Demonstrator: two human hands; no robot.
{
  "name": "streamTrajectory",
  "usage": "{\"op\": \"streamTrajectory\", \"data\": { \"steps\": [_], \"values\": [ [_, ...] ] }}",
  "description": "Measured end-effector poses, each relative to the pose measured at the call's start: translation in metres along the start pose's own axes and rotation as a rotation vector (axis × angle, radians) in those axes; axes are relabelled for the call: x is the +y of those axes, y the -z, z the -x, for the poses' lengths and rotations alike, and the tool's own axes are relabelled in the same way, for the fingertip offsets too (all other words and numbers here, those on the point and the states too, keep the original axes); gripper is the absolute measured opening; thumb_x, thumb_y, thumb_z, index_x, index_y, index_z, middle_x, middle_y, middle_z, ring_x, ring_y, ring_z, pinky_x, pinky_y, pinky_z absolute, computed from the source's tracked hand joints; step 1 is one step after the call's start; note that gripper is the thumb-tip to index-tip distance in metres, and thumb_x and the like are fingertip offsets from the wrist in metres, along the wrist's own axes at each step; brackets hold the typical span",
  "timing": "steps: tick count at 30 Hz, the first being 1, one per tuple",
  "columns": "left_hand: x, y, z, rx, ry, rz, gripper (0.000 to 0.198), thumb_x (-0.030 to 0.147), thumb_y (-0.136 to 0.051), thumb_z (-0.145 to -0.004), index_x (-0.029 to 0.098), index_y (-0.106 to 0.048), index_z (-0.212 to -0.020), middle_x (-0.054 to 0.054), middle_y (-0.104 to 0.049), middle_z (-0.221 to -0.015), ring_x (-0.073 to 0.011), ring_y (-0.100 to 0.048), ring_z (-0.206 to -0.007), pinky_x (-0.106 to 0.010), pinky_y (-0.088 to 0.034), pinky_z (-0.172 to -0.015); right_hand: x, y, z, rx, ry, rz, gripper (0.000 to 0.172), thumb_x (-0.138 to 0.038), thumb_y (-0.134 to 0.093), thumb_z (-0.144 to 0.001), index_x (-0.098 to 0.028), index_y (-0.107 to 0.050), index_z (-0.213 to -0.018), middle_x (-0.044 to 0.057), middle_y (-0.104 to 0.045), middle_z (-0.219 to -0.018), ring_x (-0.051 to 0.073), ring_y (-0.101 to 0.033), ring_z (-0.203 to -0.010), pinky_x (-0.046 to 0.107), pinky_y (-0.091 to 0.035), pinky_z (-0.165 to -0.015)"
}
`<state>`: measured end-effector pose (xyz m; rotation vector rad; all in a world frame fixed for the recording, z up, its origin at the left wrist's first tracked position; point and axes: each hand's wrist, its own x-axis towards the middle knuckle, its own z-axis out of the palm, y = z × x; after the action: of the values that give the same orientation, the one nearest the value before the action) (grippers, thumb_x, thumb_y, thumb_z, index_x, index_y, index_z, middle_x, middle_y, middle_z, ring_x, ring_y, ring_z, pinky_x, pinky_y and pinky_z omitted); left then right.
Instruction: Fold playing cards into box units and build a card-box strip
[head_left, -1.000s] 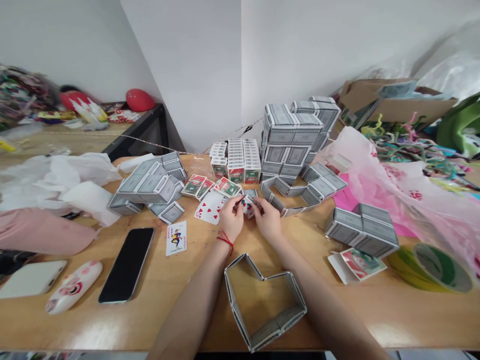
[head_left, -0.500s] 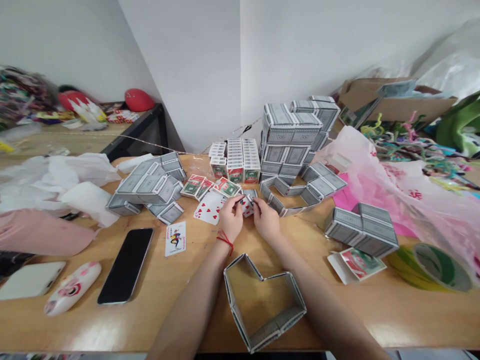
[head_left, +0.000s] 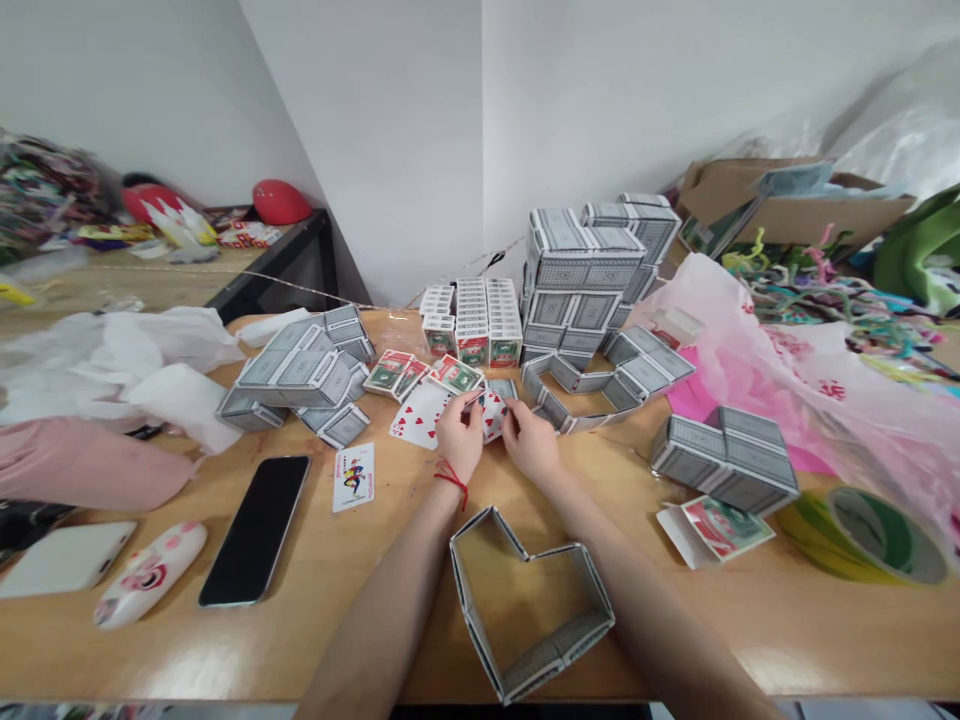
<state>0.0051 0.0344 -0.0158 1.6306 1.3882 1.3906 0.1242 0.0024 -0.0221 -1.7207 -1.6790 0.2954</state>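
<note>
Between my two hands is a playing card [head_left: 492, 412] with red hearts showing. My left hand [head_left: 460, 438] pinches its left side, thumb against fingers. My right hand [head_left: 529, 442] is closed at the card's right edge, its fingertips pressed together there. Face-up heart cards [head_left: 414, 416] lie just left of my left hand. Below my wrists, between the forearms, stands a heart-shaped frame [head_left: 551, 648] made of grey-backed cards. Farther left, a joker card [head_left: 353, 478] lies flat on the table.
Stacked card blocks [head_left: 574, 260] rise behind my right hand, beside rows of card boxes [head_left: 472, 318]. More folded-card blocks [head_left: 289, 360] sit left. A phone [head_left: 255, 530] lies front left. On the right are an opened card box [head_left: 724, 530] and a tape roll [head_left: 817, 540].
The card between my hands has turned, so more of its red-heart face shows. My right hand has shifted slightly left; both arms otherwise stay in place.
</note>
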Motion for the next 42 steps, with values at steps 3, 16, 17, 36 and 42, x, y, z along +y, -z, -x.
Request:
{"op": "streamTrajectory", "data": {
  "steps": [3, 16, 17, 36, 42],
  "values": [
    [0.004, 0.001, 0.001, -0.044, 0.058, 0.112, 0.018, 0.022, -0.054, -0.077, 0.019, -0.063, -0.092, -0.006, -0.065, -0.093, -0.0176, -0.059, -0.086, -0.029, -0.044, -0.079, 0.002, 0.0, -0.002, 0.013, -0.032, -0.134, 0.028, -0.029, -0.038, -0.085, -0.018, -0.058, -0.101, 0.007, -0.067, -0.081, 0.018, -0.061, -0.066, 0.026, -0.043, -0.061],
    [0.004, 0.003, -0.006, -0.427, 0.606, 0.943, 0.015, 0.03, -0.057, -0.074, 0.016, -0.056, -0.081, 0.0, -0.062, -0.074, -0.013, -0.059, -0.068, -0.029, -0.05, -0.067, 0.001, 0.003, -0.005, 0.201, -0.121, -0.424, 0.021, -0.033, -0.038, -0.083, -0.018, -0.054, -0.085, 0.002, -0.058, -0.07, 0.014, -0.051, -0.062, 0.026, -0.041, -0.06],
    [0.004, 0.004, -0.007, -0.471, 0.658, 0.979, 0.016, 0.029, -0.059, -0.073, 0.016, -0.056, -0.081, 0.0, -0.062, -0.074, -0.0133, -0.059, -0.069, -0.03, -0.051, -0.068, 0.0, 0.004, -0.005, 0.203, -0.111, -0.422, 0.021, -0.032, -0.038, -0.083, -0.018, -0.054, -0.085, 0.002, -0.058, -0.071, 0.015, -0.051, -0.064, 0.026, -0.041, -0.061],
    [0.004, 0.011, -0.008, -0.719, 0.841, 1.006, 0.018, 0.028, -0.056, -0.079, 0.014, -0.059, -0.089, -0.009, -0.066, -0.086, -0.0196, -0.063, -0.083, -0.042, -0.049, -0.082, 0.003, 0.006, -0.01, 0.233, -0.143, -0.482, 0.021, -0.034, -0.041, -0.082, -0.019, -0.056, -0.082, 0.002, -0.058, -0.072, 0.015, -0.051, -0.068, 0.028, -0.042, -0.066],
    [0.004, 0.012, -0.008, -0.779, 0.807, 1.009, 0.024, 0.033, -0.056, -0.079, 0.014, -0.059, -0.094, -0.011, -0.066, -0.088, -0.0206, -0.062, -0.089, -0.04, -0.048, -0.083, 0.005, 0.006, -0.011, 0.244, -0.179, -0.495, 0.021, -0.035, -0.042, -0.081, -0.018, -0.056, -0.079, 0.002, -0.058, -0.071, 0.014, -0.051, -0.067, 0.027, -0.041, -0.065]
  ]
}}
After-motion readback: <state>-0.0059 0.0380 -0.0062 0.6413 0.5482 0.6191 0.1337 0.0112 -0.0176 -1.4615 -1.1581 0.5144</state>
